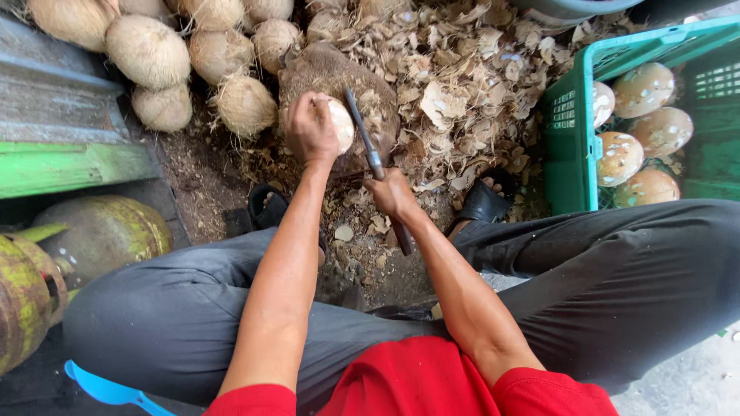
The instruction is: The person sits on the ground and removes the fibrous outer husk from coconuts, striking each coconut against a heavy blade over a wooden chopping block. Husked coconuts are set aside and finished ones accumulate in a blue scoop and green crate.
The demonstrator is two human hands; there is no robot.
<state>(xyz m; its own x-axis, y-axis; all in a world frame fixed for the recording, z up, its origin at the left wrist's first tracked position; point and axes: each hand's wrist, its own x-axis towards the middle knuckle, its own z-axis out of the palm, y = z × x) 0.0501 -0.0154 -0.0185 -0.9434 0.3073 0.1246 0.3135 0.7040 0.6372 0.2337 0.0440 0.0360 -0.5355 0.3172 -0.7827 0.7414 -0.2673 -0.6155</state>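
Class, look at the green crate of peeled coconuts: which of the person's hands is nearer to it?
Right. The right hand, gripping the knife, is closer to the green crate at the right. The left hand holds a coconut farther left.

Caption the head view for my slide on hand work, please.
Left hand steadies a coconut on a block while the right hand holds a knife.

left hand (310,127) on coconut (338,123) atop block (339,85) | knife (374,158) in right hand (391,192), just right of coconut | unpeeled coconuts (177,54) behind-left | crate (570,131) right, peeled coconuts (644,127) inside | gas cylinders (69,254) near-left
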